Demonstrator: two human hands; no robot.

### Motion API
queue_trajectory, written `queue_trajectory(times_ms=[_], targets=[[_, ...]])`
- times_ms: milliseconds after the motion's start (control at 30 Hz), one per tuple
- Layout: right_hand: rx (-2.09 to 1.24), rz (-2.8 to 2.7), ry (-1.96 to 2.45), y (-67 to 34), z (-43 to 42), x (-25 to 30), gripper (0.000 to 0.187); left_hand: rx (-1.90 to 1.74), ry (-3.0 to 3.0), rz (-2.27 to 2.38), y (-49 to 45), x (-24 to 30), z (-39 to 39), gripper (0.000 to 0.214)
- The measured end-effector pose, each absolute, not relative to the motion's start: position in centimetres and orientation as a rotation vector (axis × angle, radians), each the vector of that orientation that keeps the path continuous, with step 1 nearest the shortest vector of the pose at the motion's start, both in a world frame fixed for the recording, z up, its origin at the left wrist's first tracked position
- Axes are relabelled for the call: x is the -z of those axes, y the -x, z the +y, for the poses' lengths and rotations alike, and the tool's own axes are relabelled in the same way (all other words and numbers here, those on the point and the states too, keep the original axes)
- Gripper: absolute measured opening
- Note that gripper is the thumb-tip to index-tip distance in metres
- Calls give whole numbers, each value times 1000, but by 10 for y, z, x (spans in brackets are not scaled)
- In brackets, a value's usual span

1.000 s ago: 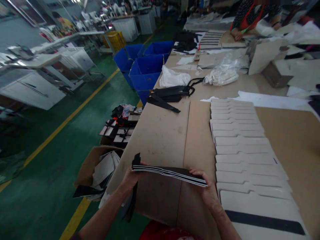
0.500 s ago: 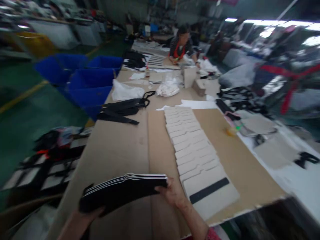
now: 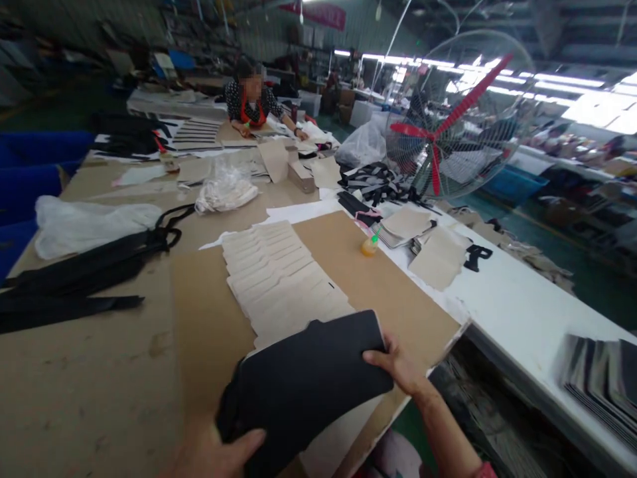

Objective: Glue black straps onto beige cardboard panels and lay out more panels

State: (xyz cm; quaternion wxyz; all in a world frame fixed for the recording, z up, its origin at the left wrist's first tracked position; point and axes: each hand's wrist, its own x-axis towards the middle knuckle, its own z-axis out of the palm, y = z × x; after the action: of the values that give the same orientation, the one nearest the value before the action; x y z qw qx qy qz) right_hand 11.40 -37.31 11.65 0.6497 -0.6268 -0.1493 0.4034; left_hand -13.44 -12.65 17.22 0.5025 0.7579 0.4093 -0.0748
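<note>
Both my hands hold a stack of flat black panels [image 3: 308,382] low over the table's near edge. My left hand [image 3: 219,453] grips its lower left end with the thumb on top. My right hand [image 3: 395,364] pinches its right end. The stack's black face is turned up toward me and hides the nearest part of a row of overlapping pale panels [image 3: 279,279], which lies on a brown cardboard sheet [image 3: 398,292].
Black straps [image 3: 84,272] and a white plastic bag [image 3: 89,222] lie at the left. A small orange bottle [image 3: 369,245] stands by the cardboard. A big fan with red blades [image 3: 442,133] is at the right. Another person [image 3: 251,99] works at the far end.
The view has swung to the right, from the green floor and blue bins to the fan. The black stack has tipped from edge-on to face-up and moved right over the pale panels.
</note>
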Motion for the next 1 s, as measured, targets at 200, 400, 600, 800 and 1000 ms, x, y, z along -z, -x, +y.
queue_trajectory(times_ms=[200,400,600,800,1000], targets=[[-882,-243,1659,-268,-483,-144,66,463,-1554,646,-62,-209,-220,24],[-1026,-275,1878,-370,-538,-109,62,665,-1374,858,-166,-154,-281,9],[-1025,-435,2066,-414,-559,-44,52,761,-1369,1018,-186,-93,-314,21],[-1057,-503,2074,-429,-561,-26,53,803,-1318,1065,-178,-107,-316,17],[-1017,-591,2275,-434,-561,-24,54,864,-1182,777,-152,-181,-280,17]])
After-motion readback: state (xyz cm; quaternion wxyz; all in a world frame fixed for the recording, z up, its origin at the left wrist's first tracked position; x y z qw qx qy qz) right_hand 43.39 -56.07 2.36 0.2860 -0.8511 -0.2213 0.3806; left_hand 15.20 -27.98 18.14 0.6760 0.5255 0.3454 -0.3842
